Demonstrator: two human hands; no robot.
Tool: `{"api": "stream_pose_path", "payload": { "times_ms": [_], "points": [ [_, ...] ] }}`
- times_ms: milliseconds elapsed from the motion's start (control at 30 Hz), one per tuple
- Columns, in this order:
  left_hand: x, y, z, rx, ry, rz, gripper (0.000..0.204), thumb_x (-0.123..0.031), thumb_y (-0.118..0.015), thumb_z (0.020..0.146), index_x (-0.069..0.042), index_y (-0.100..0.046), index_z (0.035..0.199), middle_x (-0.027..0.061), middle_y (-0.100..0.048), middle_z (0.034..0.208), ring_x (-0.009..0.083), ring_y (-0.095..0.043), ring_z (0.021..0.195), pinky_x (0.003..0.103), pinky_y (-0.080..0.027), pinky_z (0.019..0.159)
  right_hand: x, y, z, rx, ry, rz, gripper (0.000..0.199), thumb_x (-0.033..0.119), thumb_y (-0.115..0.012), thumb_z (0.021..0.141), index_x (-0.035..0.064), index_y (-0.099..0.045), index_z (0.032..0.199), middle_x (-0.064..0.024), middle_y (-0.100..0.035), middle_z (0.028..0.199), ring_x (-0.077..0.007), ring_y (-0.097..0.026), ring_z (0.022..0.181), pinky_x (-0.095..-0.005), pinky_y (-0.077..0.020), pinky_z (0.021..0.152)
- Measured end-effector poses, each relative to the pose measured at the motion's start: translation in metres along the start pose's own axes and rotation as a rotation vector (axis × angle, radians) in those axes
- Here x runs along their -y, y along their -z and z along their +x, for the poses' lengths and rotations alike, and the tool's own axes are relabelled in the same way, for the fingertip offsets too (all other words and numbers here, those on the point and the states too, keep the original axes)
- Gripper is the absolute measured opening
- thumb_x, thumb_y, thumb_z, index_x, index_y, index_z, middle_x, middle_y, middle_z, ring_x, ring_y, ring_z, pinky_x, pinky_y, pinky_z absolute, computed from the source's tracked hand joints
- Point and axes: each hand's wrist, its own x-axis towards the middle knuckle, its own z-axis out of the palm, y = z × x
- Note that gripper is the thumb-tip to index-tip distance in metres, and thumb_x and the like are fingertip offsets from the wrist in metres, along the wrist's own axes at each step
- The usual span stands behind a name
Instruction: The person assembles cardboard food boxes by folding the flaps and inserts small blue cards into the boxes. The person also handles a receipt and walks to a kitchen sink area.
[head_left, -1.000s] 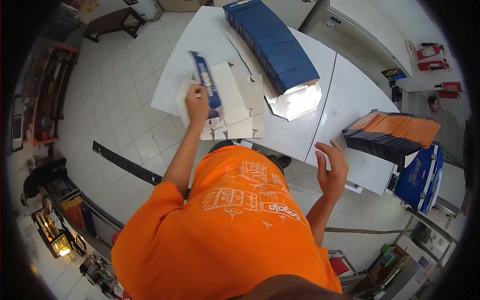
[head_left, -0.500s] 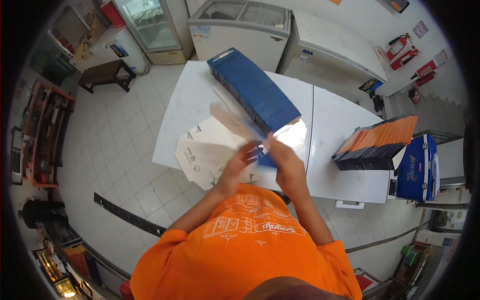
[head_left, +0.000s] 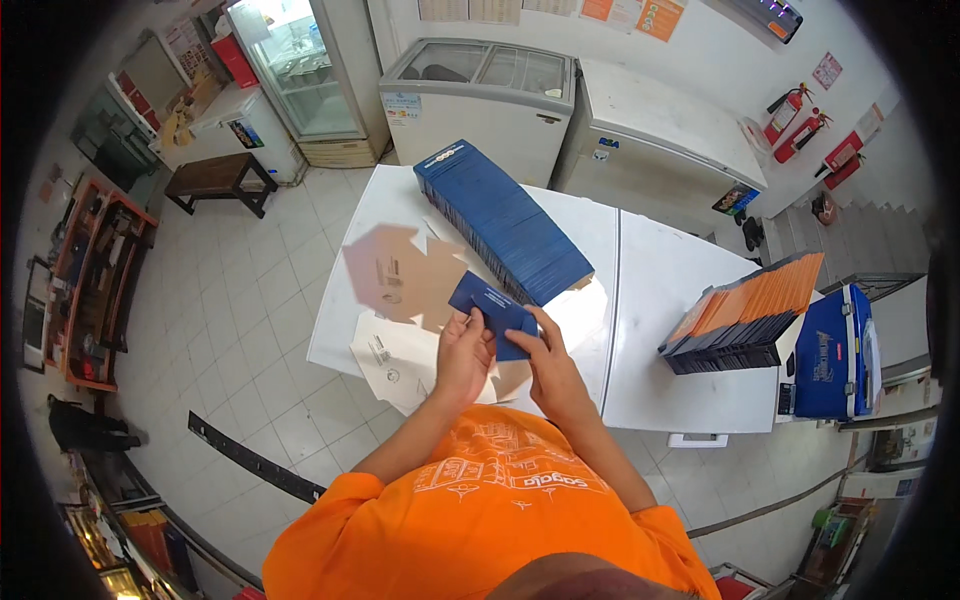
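Taking the blue card (head_left: 492, 300) as the middle of the clock and twelve as straight ahead, the card is up in both hands over the white top (head_left: 335, 325). The left hand (head_left: 464, 355) pinches its near edge between thumb and fingers; the right hand (head_left: 553, 362) grips its right end, fingers over the printed face.

At ten, next to the card, is a tan sheet (head_left: 400, 268), notched along its edges; I cannot tell whether it joins the card. At eight, white sheets (head_left: 385, 355) lie near the top's edge, partly hidden by the left hand. The closest bulky thing is the long blue stack (head_left: 505, 215) at twelve, its near end right behind the card and crowding the space past the fingertips.

At three, well apart and across a seam, a stack with orange edges (head_left: 745, 310) leans in a row, with a blue case (head_left: 832, 350) just beside it. Farther out, a glass-lidded freezer (head_left: 480, 120) stands at twelve, a plain freezer (head_left: 670, 125) between one and two, extinguishers (head_left: 790, 115) at two, a fridge (head_left: 300, 75) at eleven, a dark bench (head_left: 215, 178) at ten and shelves (head_left: 105, 285) at nine
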Motion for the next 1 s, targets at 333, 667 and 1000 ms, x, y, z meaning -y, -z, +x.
{"api": "stream_pose_path", "payload": {
  "times_ms": [333, 667, 1000],
  "points": [
    [0.015, -0.022, -0.013, 0.046, 0.032, -0.106, 0.027, -0.027, -0.046, 0.109, -0.006, -0.057, 0.123, 0.0083, -0.069, 0.113, 0.0168, -0.066, 0.102, 0.035, -0.053, 0.093, -0.009, -0.025, 0.017, -0.290, -0.056, 0.096, 0.047, -0.004, -0.069, 0.085, 0.0080, -0.067, 0.130, -0.0258, -0.045, 0.136, -0.0416, -0.052, 0.125, -0.0461, -0.0481, 0.103],
    [-0.025, 0.036, -0.021, 0.119, 0.294, 0.679, 0.028, -0.016, -0.056, 0.105, 0.001, -0.065, 0.125, 0.0040, -0.072, 0.106, 0.0085, -0.065, 0.088, 0.025, -0.053, 0.078, -0.029, -0.021, -0.032, -0.084, -0.235, 0.354, 0.029, 0.003, -0.069, 0.089, 0.0041, -0.068, 0.119, -0.0159, -0.059, 0.127, -0.0297, -0.056, 0.122, -0.0370, -0.0439, 0.105],
    [-0.017, 0.043, -0.058, 0.457, 0.679, 0.647, 0.032, -0.021, -0.069, 0.097, -0.002, -0.060, 0.122, -0.0011, -0.067, 0.096, 0.0016, -0.058, 0.075, 0.020, -0.048, 0.063, -0.013, 0.016, 0.000, 0.673, -0.094, 0.293, 0.035, 0.013, -0.069, 0.091, 0.0074, -0.060, 0.124, -0.0227, -0.049, 0.144, -0.0417, -0.044, 0.137, -0.0443, -0.0391, 0.112]
  ]
}}
